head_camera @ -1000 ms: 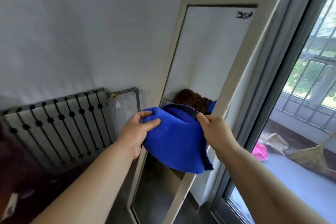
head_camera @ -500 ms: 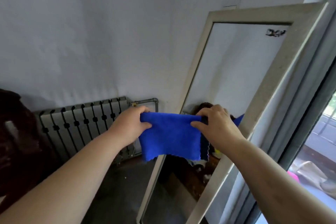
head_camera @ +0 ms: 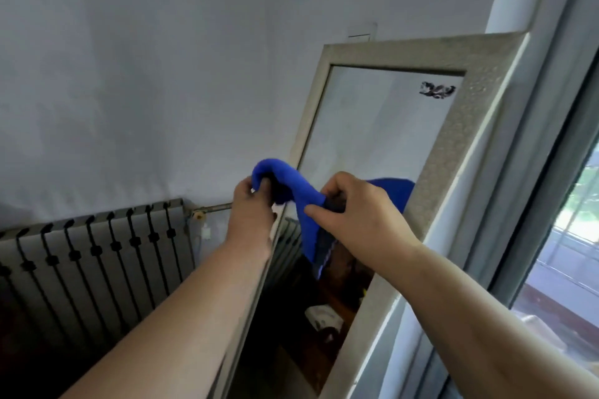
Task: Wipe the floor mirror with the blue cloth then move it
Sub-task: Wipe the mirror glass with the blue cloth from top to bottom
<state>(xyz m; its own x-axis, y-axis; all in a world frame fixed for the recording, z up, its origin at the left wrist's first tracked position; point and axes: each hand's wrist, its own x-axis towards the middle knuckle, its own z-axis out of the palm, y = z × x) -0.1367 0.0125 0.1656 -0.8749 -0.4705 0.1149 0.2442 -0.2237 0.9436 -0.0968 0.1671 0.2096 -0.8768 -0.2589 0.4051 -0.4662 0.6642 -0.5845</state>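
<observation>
A tall floor mirror (head_camera: 466, 152) with a pale textured frame leans against the white wall, between a radiator and a window frame. A dark smudge (head_camera: 436, 90) marks the glass near its top right corner. The blue cloth (head_camera: 293, 186) is bunched and folded in front of the mirror's left edge. My left hand (head_camera: 251, 214) pinches its left end. My right hand (head_camera: 359, 207) grips the other end, and a tail of cloth hangs below it. The cloth's blue reflection shows in the glass behind my right hand.
A grey ribbed radiator (head_camera: 90, 256) with a pipe (head_camera: 210, 209) stands on the wall to the left of the mirror. A window with a grey frame (head_camera: 551, 152) runs down the right side. The glass reflects dark objects low in the room.
The view has tilted up and the mirror sits further right. The cloth, held flat and spread half a second ago, is now bunched up as my hands came closer together.
</observation>
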